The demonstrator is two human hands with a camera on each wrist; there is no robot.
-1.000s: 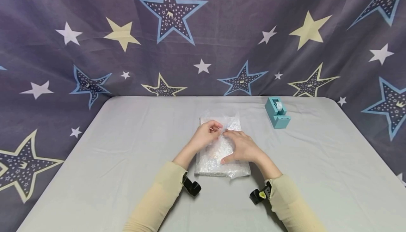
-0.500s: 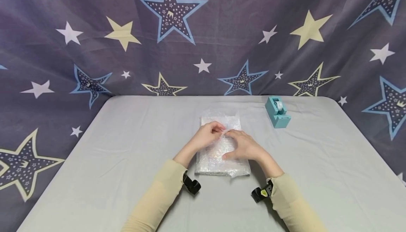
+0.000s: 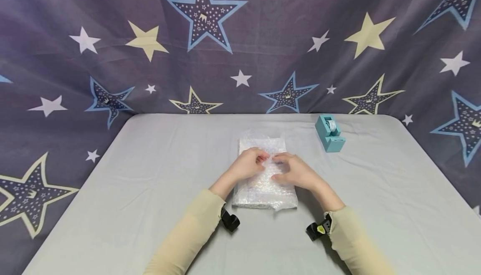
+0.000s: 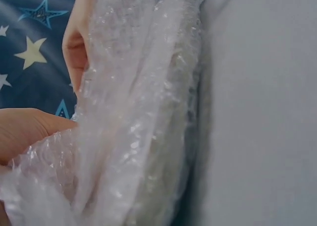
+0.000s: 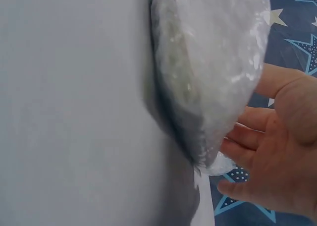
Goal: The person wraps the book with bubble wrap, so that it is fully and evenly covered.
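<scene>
A flat rectangular bundle in clear bubble wrap (image 3: 264, 193) lies at the middle of the table; the thing inside cannot be made out. My left hand (image 3: 246, 165) is over the bundle's upper left part, its curled fingers pinching a bit of the wrap. In the left wrist view, loose bubble wrap (image 4: 49, 159) bunches beside the left thumb (image 4: 29, 129). Opposite, my right hand (image 3: 299, 172) hovers at the upper right part, thumb and fingers apart. The right wrist view shows that right hand (image 5: 285, 141) with loosely bent fingers, partly behind the bundle (image 5: 223, 42).
A teal tape dispenser (image 3: 330, 133) with a roll of clear tape stands at the back right of the table. Pale grey cloth (image 3: 169, 162) covers the tabletop. Behind it hangs a dark curtain (image 3: 240, 28) with stars.
My right hand has drawn slightly to the right, away from the left fingers, and its thumb has lifted a little. The left hand has shifted slightly right. Bundle and dispenser stay put.
</scene>
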